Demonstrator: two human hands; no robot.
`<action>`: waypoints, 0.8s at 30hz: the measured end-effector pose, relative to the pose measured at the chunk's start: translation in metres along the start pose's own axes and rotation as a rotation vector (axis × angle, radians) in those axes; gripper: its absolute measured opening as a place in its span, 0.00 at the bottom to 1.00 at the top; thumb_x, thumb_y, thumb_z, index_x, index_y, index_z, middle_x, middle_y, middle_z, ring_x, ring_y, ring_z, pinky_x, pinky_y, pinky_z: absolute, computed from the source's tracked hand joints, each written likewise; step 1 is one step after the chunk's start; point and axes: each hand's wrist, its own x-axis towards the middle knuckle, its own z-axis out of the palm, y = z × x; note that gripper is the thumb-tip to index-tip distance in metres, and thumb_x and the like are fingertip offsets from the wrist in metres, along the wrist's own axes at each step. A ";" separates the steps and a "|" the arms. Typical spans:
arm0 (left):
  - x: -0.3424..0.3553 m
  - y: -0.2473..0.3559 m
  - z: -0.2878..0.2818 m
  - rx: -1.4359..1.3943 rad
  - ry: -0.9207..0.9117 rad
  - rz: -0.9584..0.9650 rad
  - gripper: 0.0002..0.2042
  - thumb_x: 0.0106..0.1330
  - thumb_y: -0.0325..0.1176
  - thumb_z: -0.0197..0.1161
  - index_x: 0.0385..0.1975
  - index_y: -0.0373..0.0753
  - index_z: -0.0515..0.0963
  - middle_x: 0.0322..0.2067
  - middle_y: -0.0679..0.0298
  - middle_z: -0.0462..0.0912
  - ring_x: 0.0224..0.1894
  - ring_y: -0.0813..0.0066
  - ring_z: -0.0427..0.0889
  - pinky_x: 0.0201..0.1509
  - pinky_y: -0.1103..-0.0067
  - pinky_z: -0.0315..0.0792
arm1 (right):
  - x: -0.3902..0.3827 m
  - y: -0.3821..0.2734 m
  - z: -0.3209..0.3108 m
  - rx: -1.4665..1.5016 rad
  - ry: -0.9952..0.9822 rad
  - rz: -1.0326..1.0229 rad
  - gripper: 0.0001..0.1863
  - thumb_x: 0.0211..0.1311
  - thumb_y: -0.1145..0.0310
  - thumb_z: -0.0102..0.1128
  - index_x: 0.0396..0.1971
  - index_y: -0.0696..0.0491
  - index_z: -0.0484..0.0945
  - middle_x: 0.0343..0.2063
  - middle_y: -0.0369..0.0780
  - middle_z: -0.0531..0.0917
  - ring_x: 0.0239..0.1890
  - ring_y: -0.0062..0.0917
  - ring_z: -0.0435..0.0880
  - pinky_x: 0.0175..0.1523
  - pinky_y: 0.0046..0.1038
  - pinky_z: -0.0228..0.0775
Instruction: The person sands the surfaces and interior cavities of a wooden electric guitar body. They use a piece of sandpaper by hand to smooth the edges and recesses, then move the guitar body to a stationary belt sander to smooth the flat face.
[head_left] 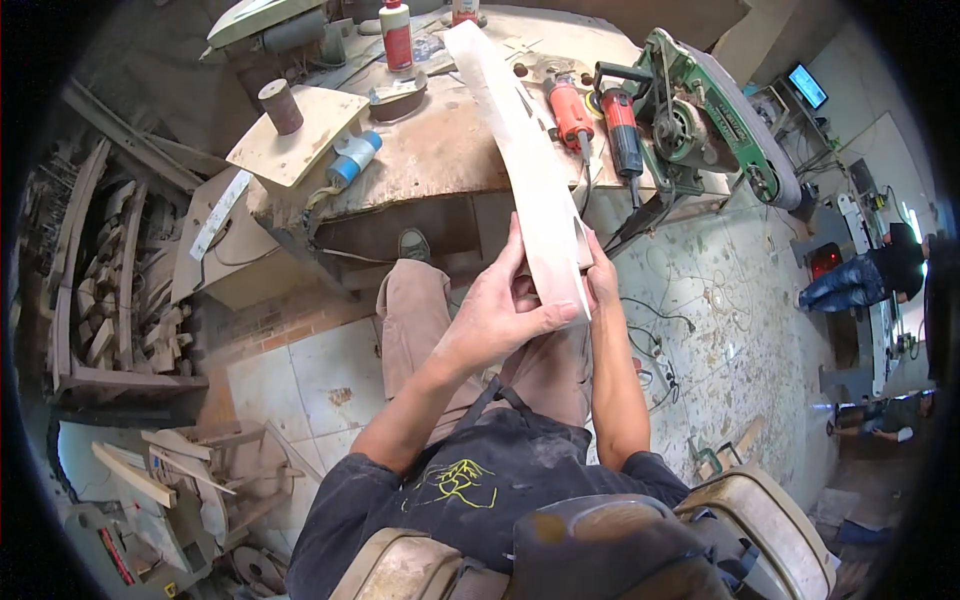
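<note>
A long, pale, slightly curved wooden piece point(525, 170) runs from my lap up over the bench edge. My left hand point(512, 305) grips its near end from the left, thumb lying across the lower edge. My right hand point(600, 270) holds it from the right, its fingers partly hidden behind the wood. Just beyond, on the worn workbench point(420, 165), lie a red power tool point(570, 115) and a red-and-black power tool point(622, 135), with their cords hanging down.
A green belt sander point(705, 125) stands at the bench's right. Left are a board with a cylinder point(280, 110), a blue motor point(355, 158) and a rack of offcuts point(120, 290). Wooden frames point(210, 470) lie lower left; cords point(660, 360) cross the floor. Two people point(865, 275) are at far right.
</note>
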 end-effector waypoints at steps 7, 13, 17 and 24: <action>0.054 -0.028 -0.023 0.469 0.108 0.232 0.43 0.75 0.43 0.56 0.75 0.26 0.36 0.74 0.49 0.52 0.75 0.66 0.55 0.76 0.76 0.52 | 0.001 0.004 0.005 0.221 -0.183 0.045 0.27 0.81 0.57 0.36 0.70 0.58 0.61 0.65 0.48 0.73 0.66 0.40 0.74 0.70 0.45 0.68; 0.134 -0.004 -0.079 0.376 0.407 0.236 0.29 0.75 0.45 0.58 0.67 0.27 0.67 0.56 0.57 0.80 0.58 0.72 0.77 0.65 0.76 0.67 | 0.008 0.019 0.002 0.174 0.131 0.013 0.21 0.79 0.60 0.45 0.59 0.59 0.73 0.51 0.46 0.84 0.47 0.33 0.88 0.37 0.21 0.86; 0.170 0.027 -0.093 0.558 0.475 0.345 0.34 0.73 0.46 0.61 0.70 0.27 0.63 0.59 0.54 0.79 0.60 0.71 0.76 0.66 0.77 0.66 | 0.009 0.013 0.002 0.189 0.086 0.002 0.21 0.78 0.58 0.48 0.57 0.61 0.75 0.49 0.45 0.84 0.45 0.31 0.87 0.36 0.23 0.85; 0.238 0.079 -0.123 0.495 0.476 0.407 0.38 0.67 0.47 0.68 0.68 0.24 0.64 0.59 0.53 0.80 0.58 0.72 0.78 0.65 0.80 0.68 | 0.012 0.001 -0.015 0.166 0.084 0.025 0.22 0.78 0.57 0.48 0.56 0.60 0.76 0.49 0.44 0.85 0.47 0.29 0.87 0.43 0.26 0.84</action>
